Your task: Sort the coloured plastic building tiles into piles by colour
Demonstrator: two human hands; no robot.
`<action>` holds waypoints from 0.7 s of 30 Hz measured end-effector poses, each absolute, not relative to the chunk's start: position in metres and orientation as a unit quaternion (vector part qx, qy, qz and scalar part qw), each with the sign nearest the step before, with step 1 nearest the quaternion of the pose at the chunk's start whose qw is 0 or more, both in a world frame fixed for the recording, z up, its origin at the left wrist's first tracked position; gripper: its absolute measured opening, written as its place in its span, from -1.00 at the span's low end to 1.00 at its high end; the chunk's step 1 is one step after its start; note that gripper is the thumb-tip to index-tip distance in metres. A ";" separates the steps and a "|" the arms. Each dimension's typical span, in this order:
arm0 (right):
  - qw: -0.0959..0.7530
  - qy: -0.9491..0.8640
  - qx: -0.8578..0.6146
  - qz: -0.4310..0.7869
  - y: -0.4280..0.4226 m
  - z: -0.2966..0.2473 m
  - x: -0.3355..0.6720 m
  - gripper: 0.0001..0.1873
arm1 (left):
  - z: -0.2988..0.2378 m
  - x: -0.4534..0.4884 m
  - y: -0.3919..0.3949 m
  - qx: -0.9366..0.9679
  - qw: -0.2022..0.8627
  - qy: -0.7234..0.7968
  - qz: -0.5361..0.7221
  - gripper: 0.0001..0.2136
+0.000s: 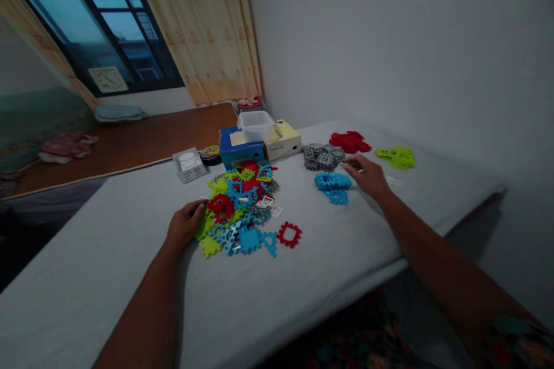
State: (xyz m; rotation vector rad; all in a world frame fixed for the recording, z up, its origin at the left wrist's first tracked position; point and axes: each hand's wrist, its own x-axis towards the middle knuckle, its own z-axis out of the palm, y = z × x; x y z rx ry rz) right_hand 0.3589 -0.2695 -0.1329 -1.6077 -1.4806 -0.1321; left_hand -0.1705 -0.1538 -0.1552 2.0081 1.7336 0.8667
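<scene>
A mixed heap of red, blue, green and grey interlocking plastic tiles (242, 207) lies on the grey-white sheet (303, 277). My left hand (186, 223) rests at the heap's left edge, fingers curled against a green tile. My right hand (366, 174) reaches out to the right, fingers pinched on a small white piece beside the grey tile pile (322, 157). Just left of that hand lies a blue tile pile (333, 184). Further back sit a red tile pile (350, 141) and a green tile pile (397, 157).
A blue box (240, 147), a yellow-white box (282, 139) and a clear plastic tub (256, 124) stand behind the heap. A small white container (188, 164) sits to their left. A brown wooden surface (142, 138), curtain and window lie beyond. White wall on the right.
</scene>
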 end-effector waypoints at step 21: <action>0.421 -0.547 -0.720 -0.073 -0.291 -0.142 0.413 -0.69 | -0.160 -0.174 -0.147 0.713 0.157 0.616 0.297 -0.52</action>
